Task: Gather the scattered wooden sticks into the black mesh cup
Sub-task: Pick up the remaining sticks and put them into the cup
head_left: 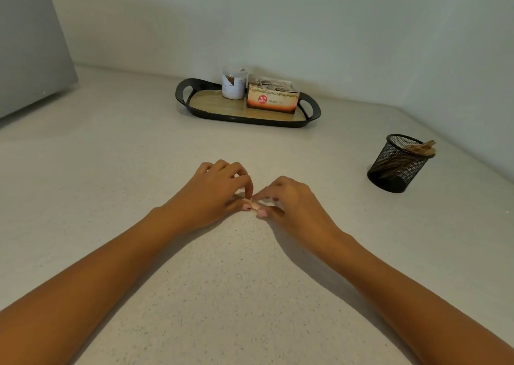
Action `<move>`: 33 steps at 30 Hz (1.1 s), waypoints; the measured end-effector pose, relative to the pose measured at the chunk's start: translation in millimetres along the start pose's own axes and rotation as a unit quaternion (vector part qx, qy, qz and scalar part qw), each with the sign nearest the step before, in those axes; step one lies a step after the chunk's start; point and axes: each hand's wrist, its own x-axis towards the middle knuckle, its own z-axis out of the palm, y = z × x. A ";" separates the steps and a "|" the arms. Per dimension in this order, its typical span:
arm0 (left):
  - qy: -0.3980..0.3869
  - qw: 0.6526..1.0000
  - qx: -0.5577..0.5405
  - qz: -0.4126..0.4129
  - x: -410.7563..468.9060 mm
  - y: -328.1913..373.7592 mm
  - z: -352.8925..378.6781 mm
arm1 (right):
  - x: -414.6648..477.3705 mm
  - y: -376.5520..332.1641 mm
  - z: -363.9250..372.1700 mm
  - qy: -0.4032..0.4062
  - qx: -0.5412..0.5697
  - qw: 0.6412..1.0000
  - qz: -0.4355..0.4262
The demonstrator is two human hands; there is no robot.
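Note:
My left hand and my right hand meet fingertip to fingertip on the pale speckled counter. Between the fingertips lies a small bit of pale wooden stick, pinched by both hands and mostly hidden by the fingers. The black mesh cup stands upright far to the right of my hands. Several wooden sticks lean inside it and poke over its right rim.
A black oval tray with a wooden floor sits at the back, carrying a white jar and a box of ginger tea bags. A grey appliance side stands at the far left. White walls bound the counter behind and to the right.

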 end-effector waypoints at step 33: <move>0.044 0.986 -0.069 -0.147 -1.3 -11.9 -23.7 | 5.7 5.1 -2.9 0.029 0.005 1.000 0.008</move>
